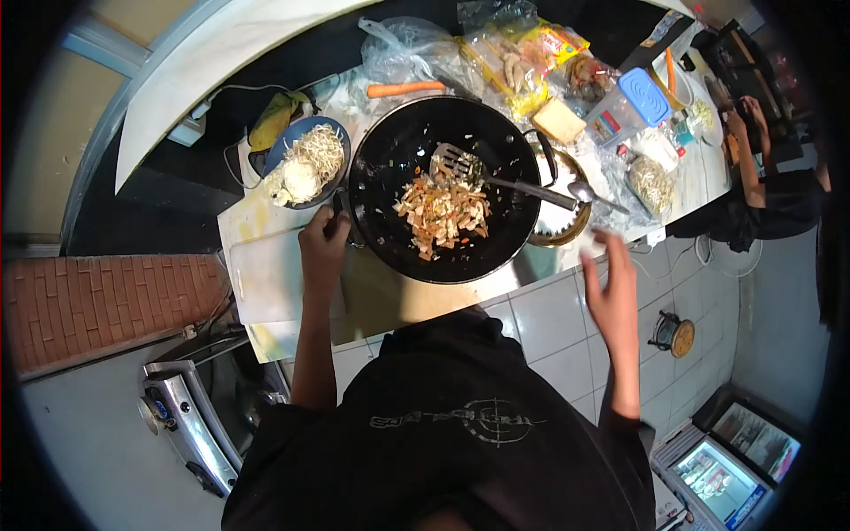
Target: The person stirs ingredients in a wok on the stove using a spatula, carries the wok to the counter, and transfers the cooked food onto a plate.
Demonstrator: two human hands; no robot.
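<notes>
A black wok (372, 226) stands on the counter in front of me. In it lies a heap of chopped, stir-fried food (443, 215) in orange, white and brown bits. A slotted spatula (527, 189) rests in the wok, its handle reaching over the right rim. My left hand (322, 237) is closed on the wok's left handle. Off the counter's front edge, to the right of the wok, my right hand (611, 288) is held in the air with fingers apart and nothing in it. A spoon (591, 195) lies beside a gold-rimmed container (571, 232) partly behind the wok.
Left of the wok sits a blue plate (285, 146) of bean sprouts, above a white cutting board (274, 274). Behind are a carrot (405, 89), plastic bags (403, 49) and a blue-lidded container (611, 115). Another person (761, 195) works at the far right.
</notes>
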